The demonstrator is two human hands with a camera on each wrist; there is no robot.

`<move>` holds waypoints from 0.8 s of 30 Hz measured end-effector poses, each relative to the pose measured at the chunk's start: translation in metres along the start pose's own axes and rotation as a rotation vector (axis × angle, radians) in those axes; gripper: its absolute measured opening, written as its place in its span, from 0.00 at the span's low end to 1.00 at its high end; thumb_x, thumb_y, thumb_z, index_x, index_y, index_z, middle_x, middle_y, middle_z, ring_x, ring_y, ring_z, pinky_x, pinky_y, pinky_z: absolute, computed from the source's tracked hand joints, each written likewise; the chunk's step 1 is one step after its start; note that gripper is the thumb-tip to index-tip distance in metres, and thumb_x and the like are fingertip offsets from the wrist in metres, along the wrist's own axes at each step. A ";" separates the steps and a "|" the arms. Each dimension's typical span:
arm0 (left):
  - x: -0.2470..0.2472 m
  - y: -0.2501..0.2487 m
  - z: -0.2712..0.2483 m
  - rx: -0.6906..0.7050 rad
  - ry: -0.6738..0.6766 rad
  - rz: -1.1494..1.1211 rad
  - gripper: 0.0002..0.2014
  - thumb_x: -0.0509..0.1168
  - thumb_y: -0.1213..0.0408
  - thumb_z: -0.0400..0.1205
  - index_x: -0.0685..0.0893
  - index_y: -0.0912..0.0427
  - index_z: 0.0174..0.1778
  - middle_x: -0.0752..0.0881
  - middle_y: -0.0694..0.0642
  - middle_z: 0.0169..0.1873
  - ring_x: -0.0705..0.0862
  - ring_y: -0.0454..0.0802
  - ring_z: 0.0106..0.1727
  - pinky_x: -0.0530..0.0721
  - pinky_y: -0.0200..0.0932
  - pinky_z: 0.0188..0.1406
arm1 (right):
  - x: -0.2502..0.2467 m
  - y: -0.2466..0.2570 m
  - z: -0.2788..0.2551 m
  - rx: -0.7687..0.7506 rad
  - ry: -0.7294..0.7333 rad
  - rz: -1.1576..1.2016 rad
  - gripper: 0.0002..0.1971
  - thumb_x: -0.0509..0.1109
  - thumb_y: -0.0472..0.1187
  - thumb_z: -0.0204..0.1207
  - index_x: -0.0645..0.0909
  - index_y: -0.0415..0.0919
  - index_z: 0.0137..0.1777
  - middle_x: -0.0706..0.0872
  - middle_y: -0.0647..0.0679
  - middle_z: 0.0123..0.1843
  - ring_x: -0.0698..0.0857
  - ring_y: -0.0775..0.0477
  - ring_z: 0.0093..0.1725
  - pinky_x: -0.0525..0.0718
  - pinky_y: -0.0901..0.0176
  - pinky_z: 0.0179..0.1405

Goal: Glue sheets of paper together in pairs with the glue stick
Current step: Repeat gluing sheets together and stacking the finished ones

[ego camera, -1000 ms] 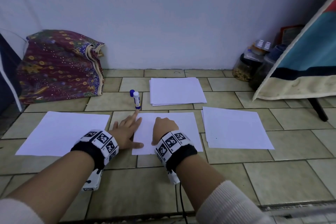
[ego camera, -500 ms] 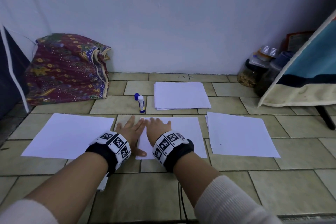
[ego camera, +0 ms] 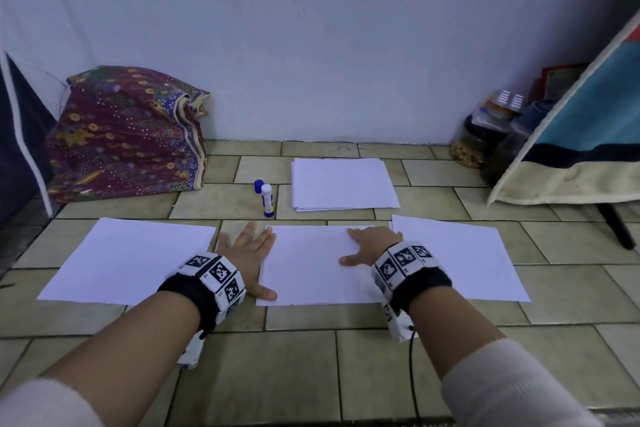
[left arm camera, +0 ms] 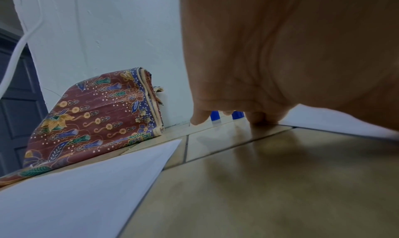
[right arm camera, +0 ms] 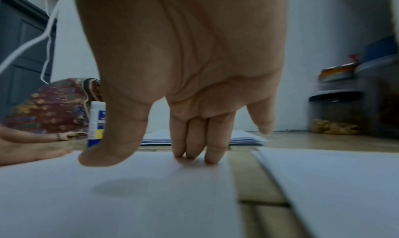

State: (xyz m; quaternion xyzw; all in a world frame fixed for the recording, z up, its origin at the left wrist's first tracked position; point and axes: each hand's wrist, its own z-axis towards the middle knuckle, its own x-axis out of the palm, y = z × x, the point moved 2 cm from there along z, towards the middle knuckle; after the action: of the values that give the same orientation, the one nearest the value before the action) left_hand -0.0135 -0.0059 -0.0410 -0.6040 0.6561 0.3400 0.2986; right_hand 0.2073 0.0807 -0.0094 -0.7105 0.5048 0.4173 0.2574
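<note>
A white middle sheet lies flat on the tiled floor in front of me. My left hand lies flat with straight fingers at the sheet's left edge, its thumb on the near left corner. My right hand presses flat on the sheet's right part, and its fingertips touch the paper. The white and blue glue stick stands upright just beyond the sheet, its blue cap beside it. A stack of white paper lies further back. One sheet lies to the left, and sheets lie to the right.
A patterned dark red cloth bundle leans against the wall at the back left. Jars and a blue and cream cushion stand at the back right. A dark leg stands on the tiles at the right.
Both hands were close together at the middle sheet's left part. My right hand has slid right across the sheet, and the left hand stays flat at the left edge.
</note>
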 end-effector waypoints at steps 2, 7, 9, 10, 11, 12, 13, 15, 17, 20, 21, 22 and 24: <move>0.000 0.000 0.000 -0.001 -0.007 0.000 0.57 0.62 0.31 0.75 0.31 0.57 0.83 0.30 0.48 0.82 0.27 0.54 0.82 0.42 0.72 0.77 | 0.002 -0.009 0.001 0.048 -0.001 -0.053 0.45 0.67 0.65 0.73 0.51 0.50 0.84 0.64 0.50 0.82 0.62 0.43 0.81 0.52 0.29 0.77; -0.005 0.002 -0.004 0.008 -0.012 0.020 0.56 0.61 0.30 0.75 0.32 0.55 0.84 0.32 0.48 0.83 0.29 0.54 0.83 0.41 0.72 0.78 | 0.003 0.004 0.001 0.119 -0.160 -0.104 0.26 0.72 0.49 0.75 0.72 0.41 0.70 0.80 0.47 0.67 0.72 0.44 0.71 0.64 0.39 0.73; -0.011 0.002 -0.008 -0.001 -0.028 0.038 0.55 0.59 0.28 0.74 0.37 0.55 0.85 0.37 0.48 0.84 0.35 0.53 0.84 0.41 0.72 0.78 | 0.004 0.010 -0.004 0.171 -0.223 -0.144 0.22 0.70 0.47 0.77 0.73 0.41 0.68 0.77 0.46 0.67 0.68 0.44 0.72 0.70 0.49 0.66; -0.015 0.001 -0.011 -0.012 -0.044 0.045 0.52 0.56 0.27 0.75 0.42 0.55 0.85 0.43 0.49 0.85 0.40 0.53 0.85 0.42 0.72 0.77 | 0.006 0.012 -0.005 0.184 -0.225 -0.143 0.23 0.70 0.47 0.77 0.72 0.41 0.69 0.74 0.44 0.70 0.66 0.43 0.74 0.71 0.50 0.65; -0.020 0.000 -0.013 -0.024 -0.070 0.051 0.49 0.54 0.27 0.75 0.49 0.55 0.85 0.50 0.50 0.84 0.47 0.53 0.84 0.45 0.72 0.77 | 0.009 0.014 -0.006 0.185 -0.214 -0.121 0.24 0.69 0.47 0.77 0.70 0.41 0.71 0.72 0.43 0.71 0.66 0.42 0.74 0.72 0.50 0.65; -0.025 -0.003 -0.015 -0.035 -0.106 0.061 0.46 0.51 0.27 0.76 0.57 0.55 0.83 0.59 0.52 0.82 0.54 0.53 0.82 0.49 0.70 0.78 | 0.011 0.016 -0.007 0.171 -0.204 -0.094 0.24 0.69 0.46 0.78 0.69 0.40 0.72 0.72 0.42 0.71 0.67 0.42 0.73 0.73 0.49 0.65; -0.030 -0.006 -0.017 -0.039 -0.148 0.068 0.43 0.50 0.28 0.77 0.63 0.56 0.79 0.65 0.53 0.78 0.61 0.53 0.79 0.53 0.67 0.78 | 0.013 0.018 -0.008 0.146 -0.197 -0.074 0.24 0.68 0.43 0.78 0.68 0.39 0.71 0.73 0.42 0.70 0.69 0.41 0.72 0.74 0.49 0.64; -0.033 -0.017 -0.019 0.004 -0.221 0.031 0.38 0.52 0.31 0.80 0.65 0.56 0.78 0.66 0.53 0.77 0.64 0.52 0.77 0.58 0.62 0.77 | 0.016 0.022 -0.012 0.089 -0.202 -0.065 0.21 0.65 0.38 0.79 0.68 0.37 0.71 0.73 0.42 0.69 0.71 0.42 0.71 0.75 0.49 0.64; -0.028 -0.030 -0.020 0.087 -0.217 -0.023 0.36 0.55 0.38 0.83 0.59 0.54 0.82 0.58 0.53 0.82 0.60 0.53 0.80 0.56 0.61 0.79 | 0.018 0.028 -0.016 0.046 -0.212 -0.074 0.20 0.61 0.35 0.80 0.68 0.37 0.72 0.72 0.42 0.69 0.71 0.41 0.70 0.74 0.49 0.63; -0.022 -0.040 -0.025 0.129 -0.186 0.027 0.30 0.55 0.43 0.85 0.62 0.54 0.80 0.65 0.54 0.77 0.65 0.54 0.76 0.59 0.59 0.78 | 0.019 0.036 -0.022 0.029 -0.243 -0.131 0.19 0.57 0.34 0.80 0.69 0.38 0.71 0.72 0.43 0.69 0.71 0.42 0.70 0.72 0.49 0.63; -0.023 -0.040 -0.028 0.132 -0.202 0.056 0.28 0.54 0.44 0.85 0.66 0.54 0.78 0.69 0.54 0.74 0.68 0.54 0.74 0.62 0.56 0.76 | 0.020 0.038 -0.022 0.026 -0.253 -0.135 0.18 0.56 0.34 0.80 0.69 0.39 0.70 0.72 0.44 0.69 0.70 0.42 0.70 0.72 0.49 0.63; -0.024 -0.039 -0.030 0.137 -0.218 0.081 0.25 0.53 0.44 0.86 0.69 0.54 0.75 0.72 0.53 0.70 0.70 0.53 0.71 0.65 0.53 0.72 | 0.022 0.041 -0.022 0.022 -0.257 -0.121 0.18 0.56 0.35 0.81 0.69 0.39 0.70 0.73 0.44 0.69 0.70 0.42 0.70 0.71 0.50 0.63; -0.025 -0.037 -0.034 0.155 -0.233 0.097 0.21 0.54 0.46 0.86 0.77 0.55 0.67 0.76 0.54 0.64 0.74 0.53 0.66 0.69 0.47 0.63 | 0.026 0.050 -0.021 0.004 -0.257 -0.066 0.17 0.58 0.38 0.82 0.69 0.39 0.70 0.72 0.44 0.69 0.70 0.42 0.69 0.72 0.49 0.62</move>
State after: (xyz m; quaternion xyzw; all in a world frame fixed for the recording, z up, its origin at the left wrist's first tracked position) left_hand 0.0266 -0.0200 -0.0035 -0.5034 0.6696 0.3701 0.4016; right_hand 0.1715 0.0331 -0.0176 -0.6670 0.4447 0.4952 0.3348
